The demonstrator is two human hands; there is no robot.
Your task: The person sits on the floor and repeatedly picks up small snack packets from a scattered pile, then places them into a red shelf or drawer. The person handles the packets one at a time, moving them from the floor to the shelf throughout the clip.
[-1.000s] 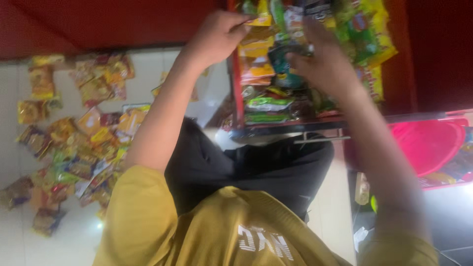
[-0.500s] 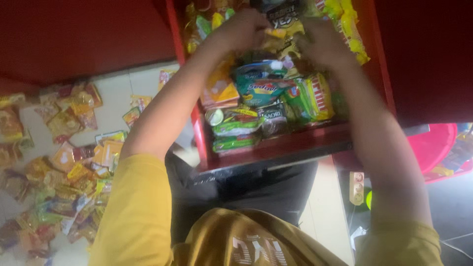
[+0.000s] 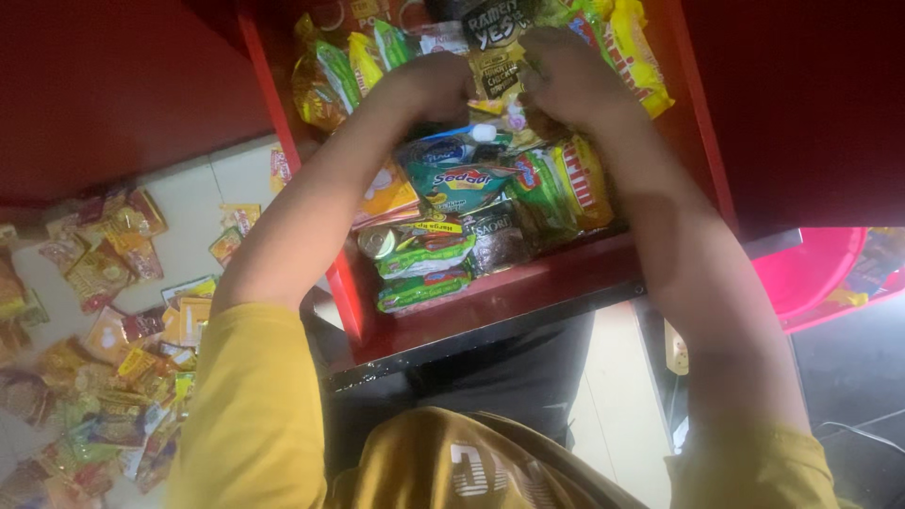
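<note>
Both hands dig into the red shelf (image 3: pixel 528 292) of snack packets: left hand (image 3: pixel 436 87) and right hand (image 3: pixel 564 77) each clench the black-and-yellow noodle packet (image 3: pixel 494 58) above a teal packet (image 3: pixel 462 179). Orange sachets (image 3: pixel 104 349) litter the floor left of the shelf.

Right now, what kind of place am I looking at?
Probably a small shop or stockroom. Both hands, left hand and right hand, dig into a red drawer packed with noodle packets, and more snack sachets lie spread on the tiled floor.
</note>
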